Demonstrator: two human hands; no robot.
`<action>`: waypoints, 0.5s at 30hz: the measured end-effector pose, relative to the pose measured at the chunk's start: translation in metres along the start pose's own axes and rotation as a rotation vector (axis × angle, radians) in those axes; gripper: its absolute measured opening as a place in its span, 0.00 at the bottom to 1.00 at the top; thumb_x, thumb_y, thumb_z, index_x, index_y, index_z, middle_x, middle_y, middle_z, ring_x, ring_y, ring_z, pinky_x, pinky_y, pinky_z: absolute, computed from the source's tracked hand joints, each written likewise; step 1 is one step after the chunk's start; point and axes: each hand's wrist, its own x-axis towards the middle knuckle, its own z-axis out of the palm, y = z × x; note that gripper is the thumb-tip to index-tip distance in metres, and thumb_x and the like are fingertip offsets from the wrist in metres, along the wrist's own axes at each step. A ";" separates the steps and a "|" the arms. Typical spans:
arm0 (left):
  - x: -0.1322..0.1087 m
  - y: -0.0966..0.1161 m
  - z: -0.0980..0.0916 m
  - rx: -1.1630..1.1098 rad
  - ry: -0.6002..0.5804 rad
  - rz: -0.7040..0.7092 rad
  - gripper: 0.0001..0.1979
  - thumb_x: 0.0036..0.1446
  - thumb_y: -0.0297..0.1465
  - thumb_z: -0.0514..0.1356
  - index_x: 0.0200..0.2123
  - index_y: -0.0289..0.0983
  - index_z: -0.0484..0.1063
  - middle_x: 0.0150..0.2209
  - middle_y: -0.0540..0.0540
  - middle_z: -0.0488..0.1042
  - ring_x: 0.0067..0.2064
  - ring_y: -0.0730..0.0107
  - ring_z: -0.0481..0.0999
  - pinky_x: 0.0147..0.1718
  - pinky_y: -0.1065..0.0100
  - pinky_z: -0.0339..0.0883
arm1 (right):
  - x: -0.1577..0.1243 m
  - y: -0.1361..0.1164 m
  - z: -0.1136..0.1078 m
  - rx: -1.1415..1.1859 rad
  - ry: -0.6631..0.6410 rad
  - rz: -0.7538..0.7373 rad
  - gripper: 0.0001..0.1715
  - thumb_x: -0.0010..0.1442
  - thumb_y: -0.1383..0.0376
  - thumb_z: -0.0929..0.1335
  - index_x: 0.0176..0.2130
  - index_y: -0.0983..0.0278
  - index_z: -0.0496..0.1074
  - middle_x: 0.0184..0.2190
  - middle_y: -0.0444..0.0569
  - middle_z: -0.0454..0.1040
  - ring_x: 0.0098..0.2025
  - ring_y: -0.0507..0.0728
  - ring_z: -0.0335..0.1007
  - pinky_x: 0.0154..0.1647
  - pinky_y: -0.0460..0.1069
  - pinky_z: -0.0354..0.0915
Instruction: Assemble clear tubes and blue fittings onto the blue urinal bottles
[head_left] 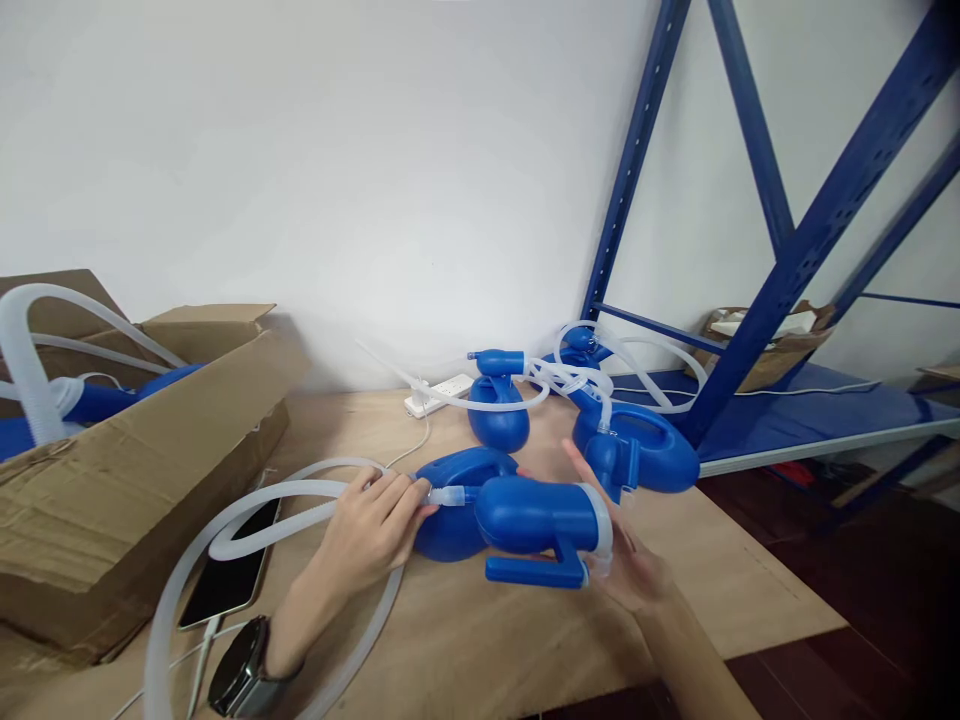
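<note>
My left hand [382, 520] is closed around the end of a long, translucent corrugated hose [176, 590], just behind its clear connector [448, 496]. That connector meets the small spout of a blue plastic urinal bottle [517, 515]. My right hand [626, 555] supports the bottle from behind and below, at the white collar of its mouth; its thumb stretches upward and most fingers are hidden. A blue cap on an arm [536, 570] hangs beneath the mouth. The hose loops leftward from my left hand across the table.
A cardboard box [150, 450] with more hoses and blue bottles stands left. A dark phone [229, 575] lies beside it. More blue bottles [499, 415] with coiled hoses and a white power strip [439, 395] sit farther back. Blue shelving [795, 235] rises at right.
</note>
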 end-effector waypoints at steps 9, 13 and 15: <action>0.008 0.006 -0.007 0.099 -0.102 0.169 0.17 0.77 0.37 0.48 0.50 0.32 0.71 0.29 0.48 0.76 0.31 0.63 0.75 0.34 0.62 0.62 | -0.006 -0.030 0.010 -0.222 0.017 0.029 0.25 0.55 0.47 0.79 0.49 0.53 0.80 0.57 0.53 0.76 0.61 0.72 0.70 0.57 0.64 0.72; 0.010 0.009 -0.011 0.095 -0.154 0.193 0.21 0.78 0.35 0.44 0.34 0.36 0.69 0.26 0.50 0.71 0.26 0.65 0.70 0.29 0.63 0.58 | -0.002 -0.033 0.007 -0.255 -0.066 -0.141 0.22 0.56 0.49 0.78 0.48 0.53 0.82 0.53 0.52 0.79 0.58 0.70 0.73 0.59 0.64 0.70; 0.013 0.012 -0.013 0.077 -0.197 0.206 0.23 0.78 0.33 0.42 0.31 0.38 0.67 0.25 0.50 0.70 0.25 0.66 0.69 0.28 0.63 0.58 | 0.001 -0.037 0.007 -0.308 -0.112 -0.217 0.19 0.57 0.51 0.78 0.47 0.55 0.82 0.52 0.53 0.80 0.56 0.69 0.75 0.59 0.64 0.70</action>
